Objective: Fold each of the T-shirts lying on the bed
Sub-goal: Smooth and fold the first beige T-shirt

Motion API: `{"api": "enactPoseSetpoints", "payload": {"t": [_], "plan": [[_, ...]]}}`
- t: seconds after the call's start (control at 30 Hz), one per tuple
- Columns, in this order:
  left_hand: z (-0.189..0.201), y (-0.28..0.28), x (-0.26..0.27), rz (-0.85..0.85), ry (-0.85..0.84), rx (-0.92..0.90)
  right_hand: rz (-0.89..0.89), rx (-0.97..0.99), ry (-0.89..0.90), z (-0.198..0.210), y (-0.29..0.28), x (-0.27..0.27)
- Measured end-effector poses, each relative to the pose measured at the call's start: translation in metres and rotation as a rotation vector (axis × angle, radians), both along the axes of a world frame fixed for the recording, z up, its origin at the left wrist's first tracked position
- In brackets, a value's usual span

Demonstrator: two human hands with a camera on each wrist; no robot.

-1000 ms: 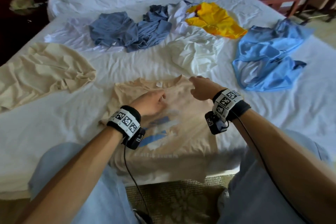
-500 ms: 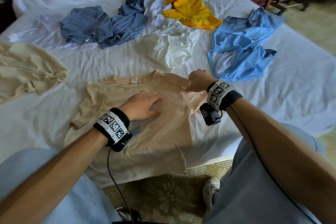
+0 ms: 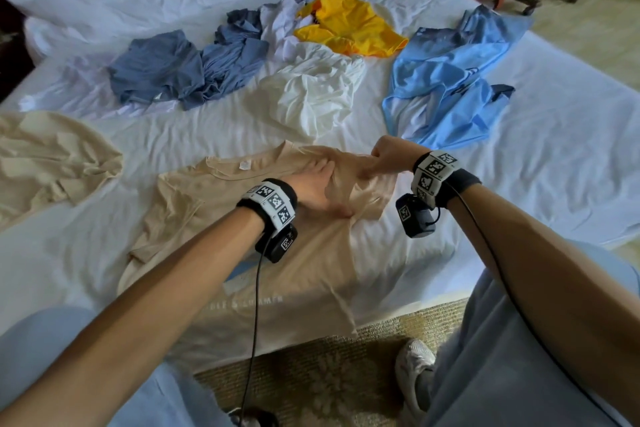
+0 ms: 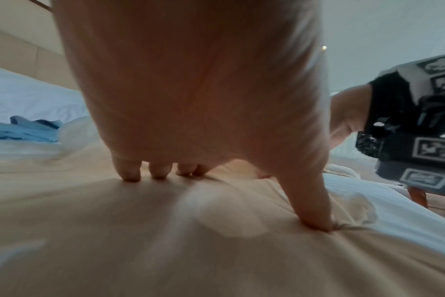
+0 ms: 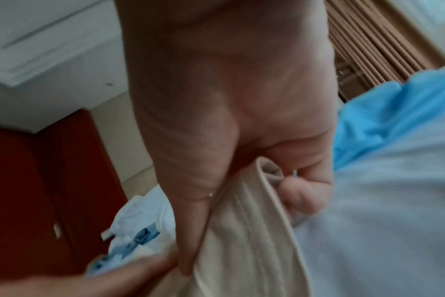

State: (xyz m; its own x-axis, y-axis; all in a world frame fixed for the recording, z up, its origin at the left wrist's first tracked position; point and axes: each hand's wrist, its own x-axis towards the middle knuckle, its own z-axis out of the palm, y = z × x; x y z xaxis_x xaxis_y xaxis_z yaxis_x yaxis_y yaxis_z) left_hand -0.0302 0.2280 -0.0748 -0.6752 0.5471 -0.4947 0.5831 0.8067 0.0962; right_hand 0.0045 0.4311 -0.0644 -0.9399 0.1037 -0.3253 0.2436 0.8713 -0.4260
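Fingers [image 4: 130, 170] of left hand [image 3: 317, 189] press flat, outspread, on tan shirt [image 3: 311, 263] at bed's [image 3: 554, 166] near edge; right hand [image 3: 391, 156] pinches its right sleeve [image 5: 244, 231].

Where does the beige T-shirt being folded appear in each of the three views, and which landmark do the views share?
Head: the beige T-shirt lies centre, at the bed's near edge, under both hands.
Left wrist: it fills the lower half, pressed by the left hand.
Right wrist: its hem runs bottom centre, pinched by the right hand.
Shared landmark: the light blue shirt.
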Motion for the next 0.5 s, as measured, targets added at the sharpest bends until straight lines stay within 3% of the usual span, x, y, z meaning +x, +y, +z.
{"api": "enactPoseSetpoints", "payload": {"t": [0.1,0.27,0.5], "plan": [[0.0,0.004,0.002,0.019,-0.011,0.039,-0.029,-0.142,-0.007,-0.002,0.007,0.003],[0.002,-0.01,-0.004,0.029,-0.016,0.115,-0.184,-0.625,0.025,-0.007,0.01,0.011],[-0.002,-0.007,-0.003,0.009,0.009,0.117,-0.19,-0.85,0.064,-0.003,-0.002,0.012]]}}
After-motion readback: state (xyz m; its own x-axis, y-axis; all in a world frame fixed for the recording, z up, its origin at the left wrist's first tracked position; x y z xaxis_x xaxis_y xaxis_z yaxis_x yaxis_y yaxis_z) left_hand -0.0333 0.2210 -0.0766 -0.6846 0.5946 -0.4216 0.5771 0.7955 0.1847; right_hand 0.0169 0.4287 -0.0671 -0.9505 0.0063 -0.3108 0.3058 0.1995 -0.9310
